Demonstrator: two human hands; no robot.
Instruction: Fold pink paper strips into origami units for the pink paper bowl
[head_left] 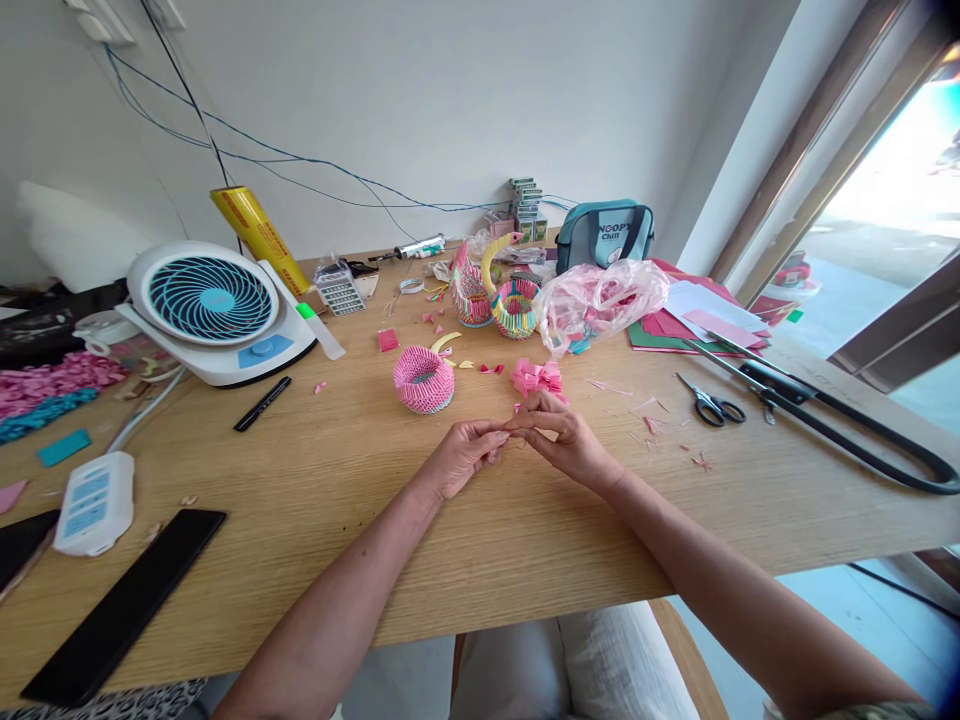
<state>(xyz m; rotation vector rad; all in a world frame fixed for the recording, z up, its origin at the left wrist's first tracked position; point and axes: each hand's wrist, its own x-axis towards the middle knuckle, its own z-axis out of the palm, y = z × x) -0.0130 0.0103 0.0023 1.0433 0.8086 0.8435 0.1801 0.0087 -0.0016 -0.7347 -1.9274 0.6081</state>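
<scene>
Head view took in a long wooden table [322,520] crowded with paper-craft things, and everything on it is placed here from one landmark, a pink folded-paper bowl [424,380] standing upright on the wood. Well to the left of the bowl sat a white and teal desk fan [210,298]. Far to its right lay long black-handled shears [817,420], their blades pointing toward a stack of coloured paper sheets [675,335]. Beyond the bowl and to the right stood a teal Snoopy bag [604,235], with a crumpled plastic bag [600,305] holding pink pieces in front of it. Just behind the bowl and to its right stood a striped folded-paper swan body [514,308] with a yellow curved neck. Right of the bowl, small black-handled scissors [709,405] lay among paper trimmings, and a loose heap of pink folded strips [538,378] sat nearer. A black marker [262,403] lay to the bowl's left.

Nearer the camera and right of the bowl, the left hand [465,458] and right hand [562,440] met, both nearly closed. Their fingertips pinched a tiny pink paper piece [516,408], mostly hidden, just in front of the pink heap.
</scene>
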